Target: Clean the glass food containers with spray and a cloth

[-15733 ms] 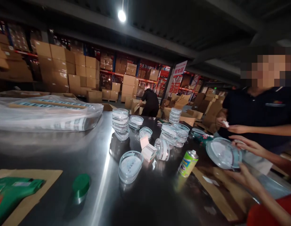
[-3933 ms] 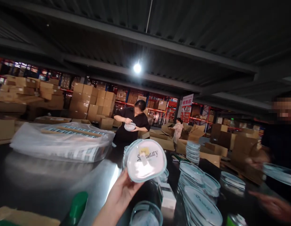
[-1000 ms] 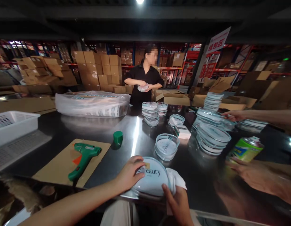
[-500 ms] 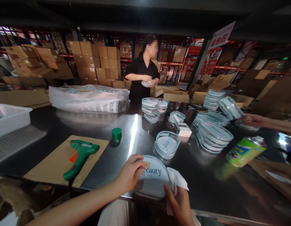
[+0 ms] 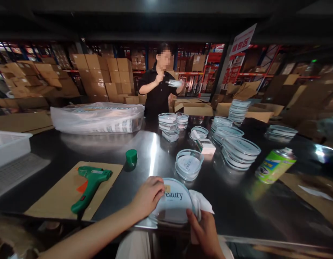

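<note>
While both hands work at the counter's front edge point(image 5: 244, 238), a glue gun point(image 5: 89, 187) lies on cardboard point(image 5: 58, 190) to the left. The left hand point(image 5: 148, 197) grips a clear oval dish point(image 5: 172, 201) lettered "eauty"; the right hand point(image 5: 203, 230) pinches a white cloth point(image 5: 200, 203) against its side. Stacked dishes point(image 5: 239, 153) and a spray can point(image 5: 276, 165) stand right. A slackened grip could drop the dish over the edge.

Two hands point(image 5: 147, 197) point(image 5: 203, 230), one hot glue gun point(image 5: 89, 183), one spray can point(image 5: 276, 166).
</note>
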`<state>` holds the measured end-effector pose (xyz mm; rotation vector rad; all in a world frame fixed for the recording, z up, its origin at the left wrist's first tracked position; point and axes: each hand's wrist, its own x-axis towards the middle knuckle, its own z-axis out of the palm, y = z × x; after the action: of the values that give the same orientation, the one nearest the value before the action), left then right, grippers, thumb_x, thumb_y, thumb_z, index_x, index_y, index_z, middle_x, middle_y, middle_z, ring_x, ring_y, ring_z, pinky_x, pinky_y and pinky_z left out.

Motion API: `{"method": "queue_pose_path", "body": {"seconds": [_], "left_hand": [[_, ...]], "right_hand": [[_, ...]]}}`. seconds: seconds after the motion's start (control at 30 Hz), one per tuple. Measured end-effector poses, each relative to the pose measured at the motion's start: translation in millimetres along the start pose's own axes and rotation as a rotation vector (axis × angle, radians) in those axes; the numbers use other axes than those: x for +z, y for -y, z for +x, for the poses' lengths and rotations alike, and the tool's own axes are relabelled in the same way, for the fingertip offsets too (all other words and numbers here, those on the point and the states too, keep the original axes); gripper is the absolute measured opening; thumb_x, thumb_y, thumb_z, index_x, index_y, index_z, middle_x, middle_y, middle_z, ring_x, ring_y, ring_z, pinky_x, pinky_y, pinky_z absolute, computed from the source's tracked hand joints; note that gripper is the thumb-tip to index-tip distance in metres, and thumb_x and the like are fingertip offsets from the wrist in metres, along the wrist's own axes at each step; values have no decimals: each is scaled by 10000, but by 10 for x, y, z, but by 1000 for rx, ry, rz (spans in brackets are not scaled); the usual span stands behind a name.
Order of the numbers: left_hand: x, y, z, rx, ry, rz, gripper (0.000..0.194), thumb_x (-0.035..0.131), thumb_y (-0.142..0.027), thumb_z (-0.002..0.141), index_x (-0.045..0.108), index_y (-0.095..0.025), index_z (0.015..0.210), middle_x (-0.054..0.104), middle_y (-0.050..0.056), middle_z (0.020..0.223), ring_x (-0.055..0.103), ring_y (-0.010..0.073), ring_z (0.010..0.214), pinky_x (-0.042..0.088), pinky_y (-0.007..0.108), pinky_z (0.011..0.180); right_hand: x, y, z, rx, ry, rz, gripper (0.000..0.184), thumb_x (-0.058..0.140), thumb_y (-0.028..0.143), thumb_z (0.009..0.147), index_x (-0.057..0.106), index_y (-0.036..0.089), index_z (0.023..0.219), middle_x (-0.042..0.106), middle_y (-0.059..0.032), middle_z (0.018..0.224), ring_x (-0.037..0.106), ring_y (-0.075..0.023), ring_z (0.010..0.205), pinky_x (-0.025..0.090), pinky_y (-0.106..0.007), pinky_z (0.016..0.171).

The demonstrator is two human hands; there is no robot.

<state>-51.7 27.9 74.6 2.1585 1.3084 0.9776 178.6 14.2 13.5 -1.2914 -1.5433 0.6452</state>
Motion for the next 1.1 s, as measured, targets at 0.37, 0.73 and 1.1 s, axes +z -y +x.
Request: {"method": "queue_pose_path", "body": {"seconds": [0.37, 0.73, 1.1], "left_hand": [[-105, 15, -20, -230, -214, -353, 248, 453, -410, 912, 594, -210, 875, 684, 56, 883, 616, 192, 788, 443, 285, 743], [-255, 327, -89, -252, -242, -181, 90, 521, -292, 833, 522, -202, 824, 523, -51, 580, 556, 136, 547, 411, 232, 545], [-136, 44, 165, -1, -124, 180, 232, 403, -122, 855, 616, -205, 896, 653, 44, 943, 620, 186, 869, 467, 301, 767]], "right_hand": [[19, -54, 19, -39, 99, -42, 388, 558, 534, 810, 717, 186, 873, 712, -89, 864, 663, -260, 874, 520, -309, 802], [33, -199, -5, -16, 122, -38, 432, 537, 573, 825, 704, 175, 854, 702, -78, 798, 663, -229, 789, 522, -279, 785], [38, -187, 20, -27, 91, 0, 443, 544, 564, 826, 677, 164, 963, 689, -88, 845, 645, -247, 918, 500, -319, 885]]}}
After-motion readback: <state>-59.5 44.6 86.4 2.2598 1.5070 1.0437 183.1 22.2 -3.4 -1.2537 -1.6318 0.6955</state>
